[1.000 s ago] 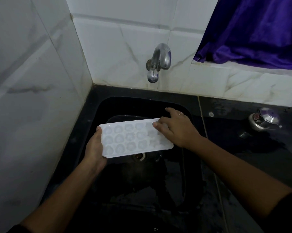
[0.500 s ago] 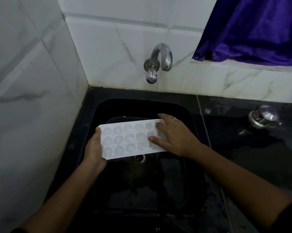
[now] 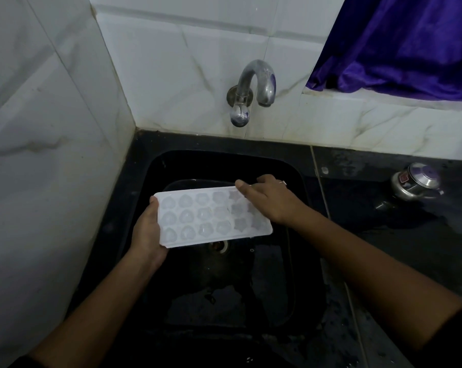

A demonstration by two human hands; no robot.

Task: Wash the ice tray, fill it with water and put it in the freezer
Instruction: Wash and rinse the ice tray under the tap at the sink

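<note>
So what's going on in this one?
A person holds a white tray over the black sink. The left hand grips its left end; the right hand lies on the far right corner. Whether it grips is unclear. No water shows at the tap.

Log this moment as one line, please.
left hand grips ice tray over sink | right hand touches its right end | tap not running

light dim, cool | wall tiles (image 3: 171,75) brightest | sink (image 3: 168,171) near-black, faint wet glints | ice tray (image 3: 214,217) cells soft | edges bowed
</note>
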